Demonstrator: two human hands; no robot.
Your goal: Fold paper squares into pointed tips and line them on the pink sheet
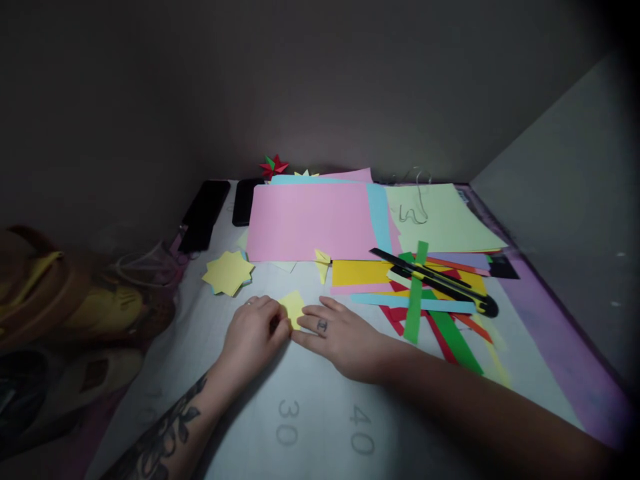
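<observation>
Between both hands, flat on the white work surface: small yellow paper piece. Left hand curled at its left edge, thumb and fingers closed together; whether it pinches the paper, can't tell. Right hand palm down, fingers slightly spread, tips at the right edge. Just beyond: small folded yellow piece, by the front edge of the pink sheet. Left: yellow star-shaped stack. Right: black-and-yellow cutter lying across coloured strips.
</observation>
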